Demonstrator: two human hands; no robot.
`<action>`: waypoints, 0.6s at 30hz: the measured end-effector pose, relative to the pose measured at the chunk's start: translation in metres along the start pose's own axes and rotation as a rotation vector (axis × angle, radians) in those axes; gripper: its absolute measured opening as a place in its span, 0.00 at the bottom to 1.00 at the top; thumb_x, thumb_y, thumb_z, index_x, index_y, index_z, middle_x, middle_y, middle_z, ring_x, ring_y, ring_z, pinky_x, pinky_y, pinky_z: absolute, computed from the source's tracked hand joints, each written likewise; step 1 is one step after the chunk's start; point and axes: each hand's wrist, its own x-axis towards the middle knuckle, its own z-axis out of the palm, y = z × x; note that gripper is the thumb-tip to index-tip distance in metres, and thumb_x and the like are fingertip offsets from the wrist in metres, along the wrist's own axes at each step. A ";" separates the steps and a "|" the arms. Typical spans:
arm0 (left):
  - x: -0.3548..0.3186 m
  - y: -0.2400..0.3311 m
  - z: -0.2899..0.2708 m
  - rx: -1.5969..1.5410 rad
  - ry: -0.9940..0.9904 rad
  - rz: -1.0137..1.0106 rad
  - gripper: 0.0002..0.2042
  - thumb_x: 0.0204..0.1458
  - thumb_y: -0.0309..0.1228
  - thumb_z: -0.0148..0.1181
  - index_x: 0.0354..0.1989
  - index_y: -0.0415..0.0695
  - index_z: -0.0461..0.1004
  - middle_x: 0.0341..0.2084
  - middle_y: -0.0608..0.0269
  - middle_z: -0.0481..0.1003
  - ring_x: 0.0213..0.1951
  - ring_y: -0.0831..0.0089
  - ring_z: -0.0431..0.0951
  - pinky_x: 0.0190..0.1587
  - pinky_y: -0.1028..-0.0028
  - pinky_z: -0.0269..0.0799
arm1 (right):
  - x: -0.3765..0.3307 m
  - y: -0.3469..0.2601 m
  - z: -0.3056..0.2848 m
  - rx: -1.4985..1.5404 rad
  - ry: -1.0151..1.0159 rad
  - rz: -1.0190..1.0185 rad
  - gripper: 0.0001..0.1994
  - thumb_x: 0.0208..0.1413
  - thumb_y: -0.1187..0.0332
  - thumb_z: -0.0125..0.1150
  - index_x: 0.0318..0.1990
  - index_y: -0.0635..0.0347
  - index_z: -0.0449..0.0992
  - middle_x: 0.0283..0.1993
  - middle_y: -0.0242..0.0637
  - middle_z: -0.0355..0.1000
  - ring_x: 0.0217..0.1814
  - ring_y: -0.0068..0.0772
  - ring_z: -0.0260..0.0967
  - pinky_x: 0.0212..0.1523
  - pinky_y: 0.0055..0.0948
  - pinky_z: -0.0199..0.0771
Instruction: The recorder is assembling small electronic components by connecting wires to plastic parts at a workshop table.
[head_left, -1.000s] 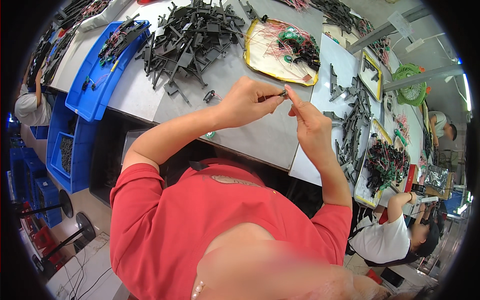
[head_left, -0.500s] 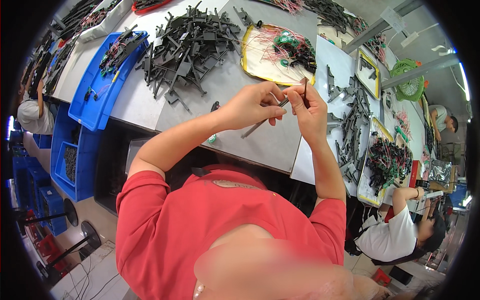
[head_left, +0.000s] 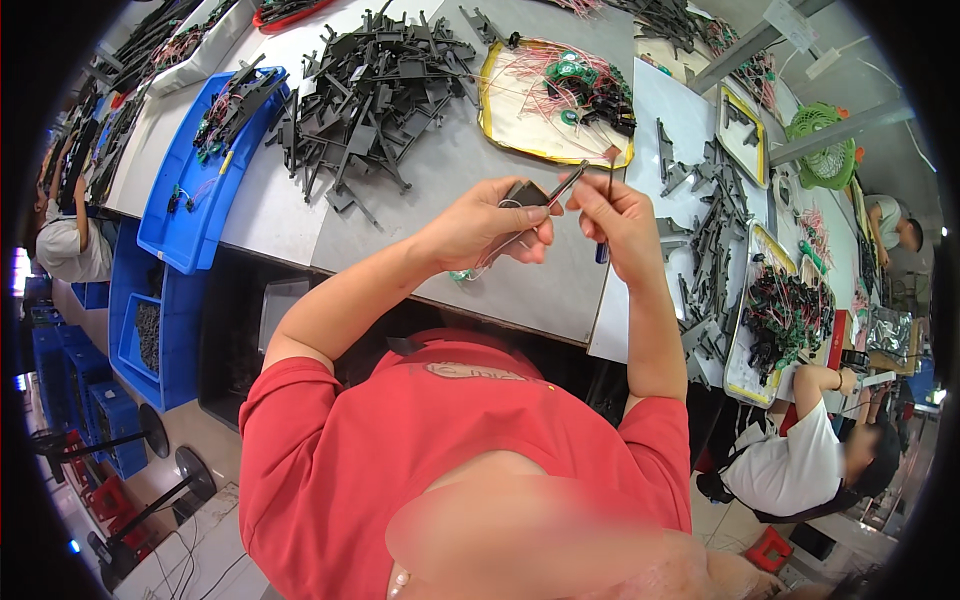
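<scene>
My left hand (head_left: pixel 500 225) is closed round a dark grey plastic bracket (head_left: pixel 567 184), its narrow arm pointing up and right. A thin pale wire (head_left: pixel 492 250) loops from that hand down to a small green circuit board (head_left: pixel 461 275) by my left wrist. Beside it, my right hand (head_left: pixel 620 215) grips a slim tool with a flat brownish tip (head_left: pixel 612 153) on top and a dark blue end (head_left: pixel 602 252) below the fingers. Its exact kind does not show. The fingertips of my right hand are close to the bracket; whether they touch it I cannot tell.
A large heap of dark grey brackets (head_left: pixel 375 95) lies at the back left, near a blue tray (head_left: pixel 190 200). Beyond my hands is a yellow-edged tray (head_left: pixel 510 130) of wired boards. More brackets (head_left: pixel 715 240) lie rightward; a person in white (head_left: pixel 790 470) sits at right.
The bracket in my left hand has turned from pointing down-left to pointing up-right, and its wire and green board now show. My right hand has shifted slightly down, revealing the tool's blue end.
</scene>
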 end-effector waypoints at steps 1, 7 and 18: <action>-0.001 0.001 0.002 -0.004 0.047 -0.032 0.09 0.54 0.26 0.50 0.42 0.36 0.64 0.24 0.64 0.70 0.19 0.82 0.64 0.18 0.84 0.54 | -0.001 0.003 0.000 0.003 -0.001 0.005 0.13 0.52 0.64 0.59 0.40 0.64 0.75 0.28 0.28 0.71 0.21 0.11 0.59 0.20 0.12 0.56; 0.001 0.001 -0.011 -0.136 -0.064 -0.115 0.11 0.55 0.26 0.48 0.46 0.40 0.62 0.23 0.65 0.65 0.15 0.86 0.55 0.16 0.84 0.48 | -0.002 0.007 0.002 -0.019 -0.076 0.003 0.11 0.51 0.66 0.61 0.37 0.64 0.76 0.26 0.29 0.71 0.21 0.11 0.57 0.21 0.12 0.56; 0.007 -0.003 -0.007 0.025 -0.014 -0.120 0.09 0.54 0.30 0.51 0.40 0.41 0.62 0.18 0.68 0.62 0.14 0.85 0.57 0.15 0.83 0.49 | -0.001 0.037 0.017 0.168 0.002 -0.084 0.10 0.53 0.65 0.59 0.39 0.60 0.72 0.27 0.24 0.68 0.22 0.10 0.54 0.21 0.12 0.53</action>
